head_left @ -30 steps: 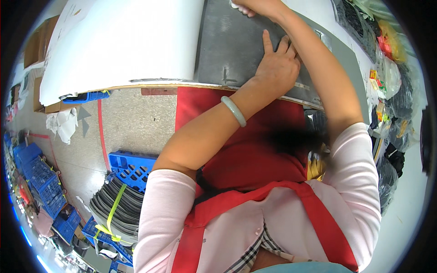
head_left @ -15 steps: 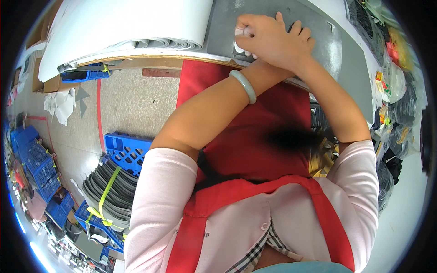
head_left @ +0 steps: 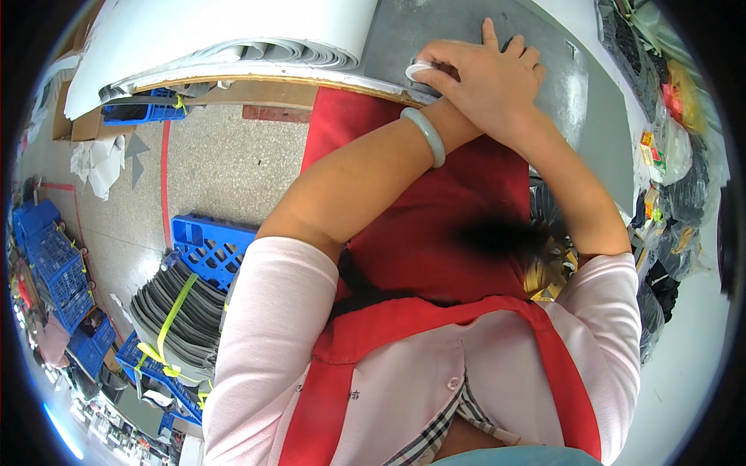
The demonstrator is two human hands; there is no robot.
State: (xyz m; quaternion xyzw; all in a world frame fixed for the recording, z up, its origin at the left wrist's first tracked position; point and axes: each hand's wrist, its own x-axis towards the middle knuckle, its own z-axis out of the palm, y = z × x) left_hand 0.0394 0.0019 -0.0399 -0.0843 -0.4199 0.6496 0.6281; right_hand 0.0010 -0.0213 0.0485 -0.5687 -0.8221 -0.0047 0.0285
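My hands (head_left: pixel 474 74) have slid toward me, stacked together and pinching a small white piece (head_left: pixel 417 70) at the grey sheet's (head_left: pixel 559 85) near edge; open surface lies beyond, white sheets (head_left: pixel 233 39) leftward.

Red apron (head_left: pixel 435 233), grey sheet (head_left: pixel 482 31), pale-green bangle (head_left: pixel 426 136).

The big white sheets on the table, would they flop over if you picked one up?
Probably, yes. The white sheets already curl and droop over the table edge, so one would likely bend under its own weight. They look thin, so a single sheet seems light, though the whole stack may be heavy. The grey sheet under the hands lies flatter.
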